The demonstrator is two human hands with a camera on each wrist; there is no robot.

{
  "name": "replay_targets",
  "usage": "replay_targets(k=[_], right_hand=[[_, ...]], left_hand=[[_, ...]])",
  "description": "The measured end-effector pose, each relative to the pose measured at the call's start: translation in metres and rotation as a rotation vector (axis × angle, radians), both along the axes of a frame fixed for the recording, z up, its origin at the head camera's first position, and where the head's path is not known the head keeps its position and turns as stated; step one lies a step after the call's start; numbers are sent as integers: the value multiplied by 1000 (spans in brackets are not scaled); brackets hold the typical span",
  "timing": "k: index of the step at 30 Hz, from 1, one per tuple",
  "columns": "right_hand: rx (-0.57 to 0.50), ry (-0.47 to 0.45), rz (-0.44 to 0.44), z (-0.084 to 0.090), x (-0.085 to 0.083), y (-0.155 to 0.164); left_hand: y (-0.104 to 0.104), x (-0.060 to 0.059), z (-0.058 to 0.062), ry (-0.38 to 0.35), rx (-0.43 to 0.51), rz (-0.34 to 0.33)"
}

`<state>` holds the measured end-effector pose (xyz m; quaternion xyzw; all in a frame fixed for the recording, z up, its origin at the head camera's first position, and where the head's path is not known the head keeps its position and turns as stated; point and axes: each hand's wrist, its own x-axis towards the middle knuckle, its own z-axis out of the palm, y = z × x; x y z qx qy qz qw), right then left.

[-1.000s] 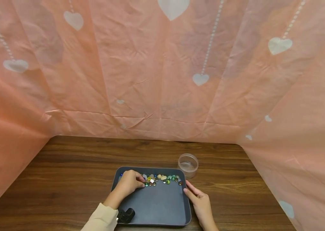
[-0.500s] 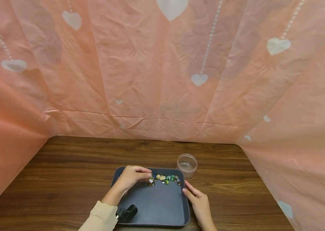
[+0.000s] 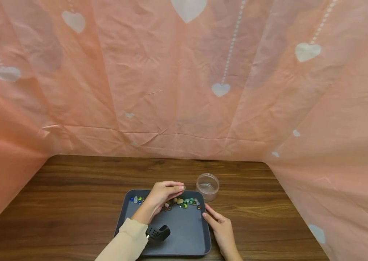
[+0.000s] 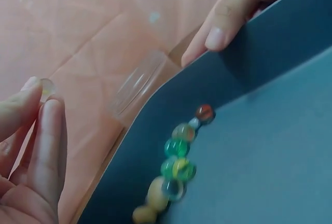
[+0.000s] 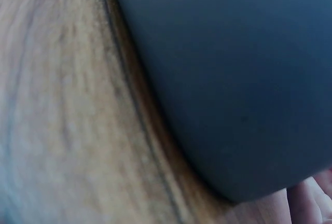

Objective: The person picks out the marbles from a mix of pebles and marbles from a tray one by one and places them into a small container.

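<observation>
Between thumb and fingertips, my left hand [image 3: 162,195] pinches a clear marble [image 4: 47,88], raised over the far rim of a dark grey tray [image 3: 184,232]. Inside the tray, a row of glass marbles [image 4: 177,147] and tan pebbles [image 4: 157,195] lies along the far side; my left hand and wrist hide part of it. My right hand [image 3: 222,230] grips the tray's right wall, thumb over the rim and fingers outside. Just past the tray's far right corner stands a clear round plastic jar [image 3: 207,185] without a lid.
The tray rests on a brown wood-grain table [image 3: 82,192]. A pink curtain [image 3: 177,90] with white hearts encloses the back and both sides. A black strap device [image 3: 158,233] sits on my left wrist, above the tray.
My left hand has lifted from the marbles at the tray's far left and moved right toward the jar, now with a clear marble. The right hand keeps its hold on the tray.
</observation>
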<state>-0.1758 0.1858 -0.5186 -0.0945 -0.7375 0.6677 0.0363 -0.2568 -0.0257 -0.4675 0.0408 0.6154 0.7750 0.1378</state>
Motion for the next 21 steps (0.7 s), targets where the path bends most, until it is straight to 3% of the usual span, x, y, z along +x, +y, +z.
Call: replay_targets(k=[6, 11, 16, 21], right_hand=[[7, 1, 7, -1, 2, 0], [23, 0, 5, 0, 2, 0], [28, 16, -4, 0, 0, 2], [21, 20, 6, 0, -2, 4]], left_hand=[[27, -13, 6, -4, -3, 1], [47, -25, 15, 42, -90, -15], [65, -33, 27, 142, -236, -27], [80, -38, 30, 311, -521, -19]])
